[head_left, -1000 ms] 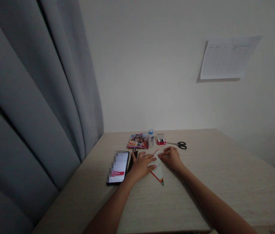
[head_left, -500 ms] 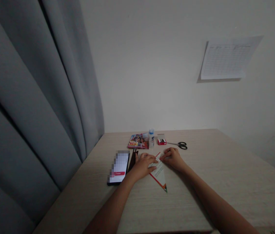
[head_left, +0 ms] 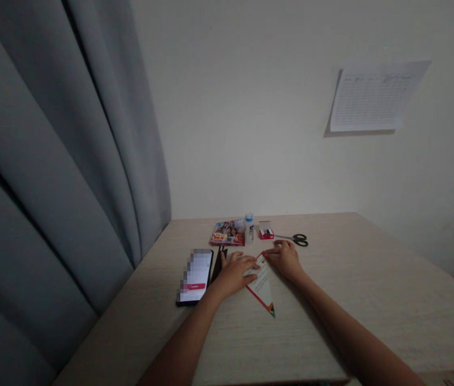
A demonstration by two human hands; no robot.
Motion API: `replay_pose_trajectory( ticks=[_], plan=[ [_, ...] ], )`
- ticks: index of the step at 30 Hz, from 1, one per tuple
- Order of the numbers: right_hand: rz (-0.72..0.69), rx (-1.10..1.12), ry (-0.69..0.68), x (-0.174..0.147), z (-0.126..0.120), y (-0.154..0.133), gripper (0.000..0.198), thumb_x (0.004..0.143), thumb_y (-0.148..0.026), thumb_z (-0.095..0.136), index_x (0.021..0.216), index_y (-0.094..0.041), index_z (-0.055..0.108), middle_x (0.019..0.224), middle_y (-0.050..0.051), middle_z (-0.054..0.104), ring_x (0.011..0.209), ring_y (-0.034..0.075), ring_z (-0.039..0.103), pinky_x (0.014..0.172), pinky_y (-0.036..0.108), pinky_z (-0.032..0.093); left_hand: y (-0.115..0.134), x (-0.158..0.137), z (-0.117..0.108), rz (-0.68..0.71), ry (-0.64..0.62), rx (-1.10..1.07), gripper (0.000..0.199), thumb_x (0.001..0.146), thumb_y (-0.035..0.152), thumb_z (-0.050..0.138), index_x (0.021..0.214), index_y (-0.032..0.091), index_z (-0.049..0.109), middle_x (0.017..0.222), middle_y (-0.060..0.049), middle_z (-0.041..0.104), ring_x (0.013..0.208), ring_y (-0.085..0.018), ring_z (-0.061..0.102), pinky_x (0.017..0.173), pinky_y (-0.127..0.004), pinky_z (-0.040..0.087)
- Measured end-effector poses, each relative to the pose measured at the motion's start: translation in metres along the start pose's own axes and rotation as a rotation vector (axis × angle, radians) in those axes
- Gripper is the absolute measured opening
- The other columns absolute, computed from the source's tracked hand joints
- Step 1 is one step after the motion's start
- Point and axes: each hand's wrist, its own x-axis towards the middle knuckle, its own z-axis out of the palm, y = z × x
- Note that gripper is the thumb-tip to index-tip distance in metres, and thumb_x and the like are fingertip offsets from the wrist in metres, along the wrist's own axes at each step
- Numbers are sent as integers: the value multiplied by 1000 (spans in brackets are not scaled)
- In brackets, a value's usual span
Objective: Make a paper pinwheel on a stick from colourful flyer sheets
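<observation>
A sheet of paper (head_left: 264,287), folded to a narrow pointed shape with red edging, lies on the table, its sharp tip toward me. My left hand (head_left: 235,273) rests flat across its left side, fingers spread, pressing it down. At the far corner of the paper, my right hand (head_left: 286,261) has its thumb and forefinger closed on the edge; the fingertips are small and partly hidden. Beneath the fingers of my left hand, part of the paper is covered.
Left of my left hand lies a phone (head_left: 195,279), beside a dark flat strip (head_left: 218,265). Farther back are a colourful printed leaflet (head_left: 229,232), a glue bottle (head_left: 249,228), a small red box (head_left: 266,234) and scissors (head_left: 300,239). A grey curtain (head_left: 90,134) hangs left.
My right hand has shifted slightly up along the paper to its far corner, its fingers straighter. My left hand stays in place on the paper.
</observation>
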Motion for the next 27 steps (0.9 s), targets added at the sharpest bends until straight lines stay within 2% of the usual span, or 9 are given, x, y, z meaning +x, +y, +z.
replay_pose_trajectory(
  ticks=[8,13,18,22,27],
  plan=[
    [19,-40,-35,-3,-4,-7,25,88,-42,65,110,-39,77,148,6,45,138,33,32,112,48,30,2,-1,-1,0,4,-3,32,91,41,65,123,42,65,144,4,57,140,-33,34,113,-73,-9],
    [-5,-48,-54,-3,-4,-8,29,89,-43,63,116,-40,74,149,4,43,141,34,28,113,53,27,5,-1,-4,2,-1,26,33,92,43,63,125,41,65,145,2,56,139,-30,36,117,-69,-5],
    [-28,-93,-49,-5,0,-7,35,91,-45,59,124,-42,69,151,6,43,140,37,29,113,59,23,5,-2,-4,-1,10,19,31,92,43,63,123,42,65,144,4,57,138,-31,37,116,-70,-4],
    [-54,-117,-41,-5,3,-3,39,91,-45,59,130,-43,64,152,6,43,138,35,33,112,60,25,7,-3,-2,-24,43,44,31,93,44,61,123,41,65,144,3,57,138,-32,36,116,-70,-6],
    [-88,-34,-23,-5,-1,3,46,85,-35,67,130,-39,65,152,6,45,137,33,35,112,56,29,9,-4,-5,-62,80,70,35,95,46,58,129,41,63,145,1,56,137,-33,38,113,-74,-10]
  ],
)
